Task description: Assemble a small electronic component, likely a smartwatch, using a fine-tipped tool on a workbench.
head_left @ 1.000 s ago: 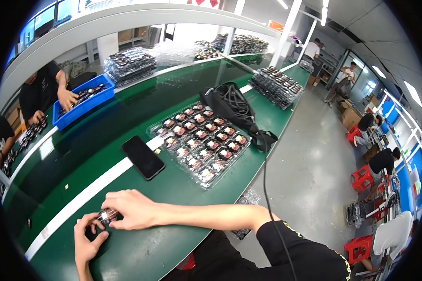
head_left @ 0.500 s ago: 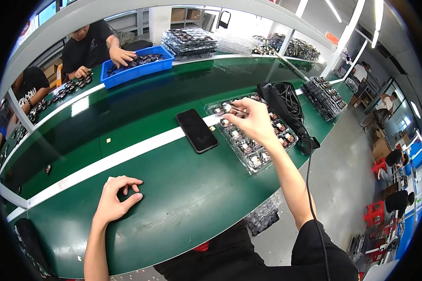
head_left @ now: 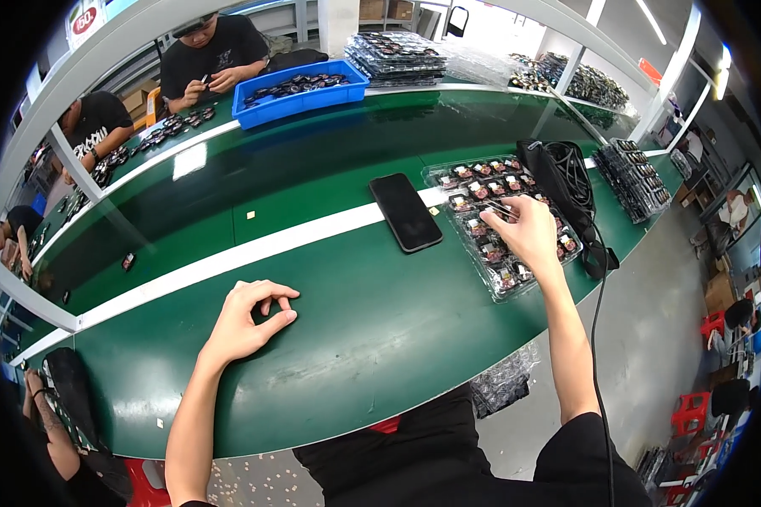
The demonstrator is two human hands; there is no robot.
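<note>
My left hand [head_left: 249, 321] rests on the green tabletop [head_left: 355, 338], fingers loosely curled, thumb apart from them, holding nothing. My right hand [head_left: 528, 230] pinches what looks like a pair of thin metal tweezers [head_left: 500, 207]. It hovers over the middle of a clear plastic tray [head_left: 497, 287], whose pockets hold several small dark parts [head_left: 462, 171] with white and reddish bits. The fingers and palm cover some of the pockets. Whether the tweezer tips touch a part is too small to tell. Left of the tray lies a black smartphone [head_left: 406, 213].
A black pouch with coiled cable [head_left: 571, 182] lies against the tray's right side, near stacked trays [head_left: 632, 182]. Across the bench stands a blue bin [head_left: 300, 89] of dark parts, beside more stacked trays [head_left: 395, 59]. Co-workers sit on the far side. A dark case [head_left: 72, 393] lies at left.
The whole view has shifted. My right hand has moved nearer over the tray, uncovering its far rows; my left hand keeps its pose. The co-worker's hand has left the blue bin.
</note>
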